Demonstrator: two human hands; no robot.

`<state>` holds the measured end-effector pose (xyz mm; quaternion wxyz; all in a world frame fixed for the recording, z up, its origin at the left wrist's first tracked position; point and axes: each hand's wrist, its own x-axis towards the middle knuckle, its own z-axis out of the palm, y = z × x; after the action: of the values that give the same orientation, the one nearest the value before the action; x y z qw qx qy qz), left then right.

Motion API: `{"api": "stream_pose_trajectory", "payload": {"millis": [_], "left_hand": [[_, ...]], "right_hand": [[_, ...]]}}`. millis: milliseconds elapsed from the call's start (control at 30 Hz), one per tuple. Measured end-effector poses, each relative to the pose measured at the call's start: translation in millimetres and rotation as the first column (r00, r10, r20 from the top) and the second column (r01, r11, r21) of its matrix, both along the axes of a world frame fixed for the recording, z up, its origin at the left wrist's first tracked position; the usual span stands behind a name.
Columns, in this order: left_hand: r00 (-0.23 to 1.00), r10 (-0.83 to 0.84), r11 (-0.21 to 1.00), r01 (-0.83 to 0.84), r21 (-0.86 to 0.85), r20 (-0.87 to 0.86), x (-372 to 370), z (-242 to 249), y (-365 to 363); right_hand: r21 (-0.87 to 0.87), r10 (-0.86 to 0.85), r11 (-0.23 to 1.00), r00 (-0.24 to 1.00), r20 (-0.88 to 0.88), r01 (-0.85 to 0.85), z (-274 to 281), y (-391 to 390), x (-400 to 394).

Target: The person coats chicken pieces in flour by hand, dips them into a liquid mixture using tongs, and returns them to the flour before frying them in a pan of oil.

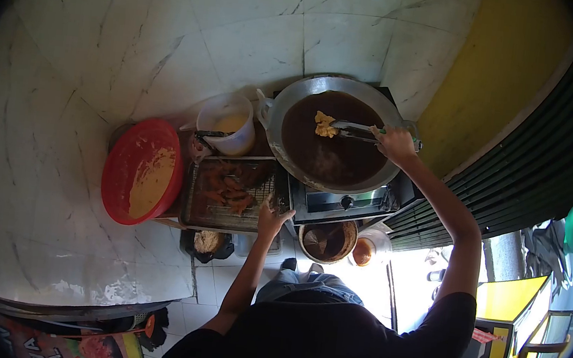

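My right hand (398, 146) is closed around metal tongs (356, 126), reaching over a wide wok (274, 125) of dark brown oil. A lumpy golden battered piece (326, 124) is at the tips of the tongs, over the oil. My left hand (272, 219) is at the near right corner of a metal tray (225, 227), thumb and fingers apart. Inside that tray, a wire rack (257, 193) bears several orange-brown fried pieces (229, 190). The wok sits on a gas stove (329, 206), its knob facing me.
Left of the tray stands a red basin (114, 175) with pale flour or batter. A white tub (209, 113) of yellowish liquid is behind the tray. Below the stove are a round pot (303, 237) and a clear container (381, 245). A ribbed shutter (512, 161) stands to the right.
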<state>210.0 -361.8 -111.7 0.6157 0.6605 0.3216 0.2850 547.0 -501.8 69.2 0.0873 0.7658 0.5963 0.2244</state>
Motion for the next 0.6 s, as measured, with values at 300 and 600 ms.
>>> {"api": "stream_pose_trajectory", "payload": {"millis": [300, 600], "left_hand": [[1.000, -0.008, 0.999, 0.008, -0.032, 0.016, -1, 6, -2], [1.000, -0.012, 0.999, 0.013, -0.033, 0.018, 0, 10, -2]], "right_hand": [[-0.099, -0.108, 0.989, 0.994, 0.003, 0.108, -4, -5, 15], [-0.179, -0.096, 0.979, 0.995, -0.012, 0.093, -6, -8, 4]]}}
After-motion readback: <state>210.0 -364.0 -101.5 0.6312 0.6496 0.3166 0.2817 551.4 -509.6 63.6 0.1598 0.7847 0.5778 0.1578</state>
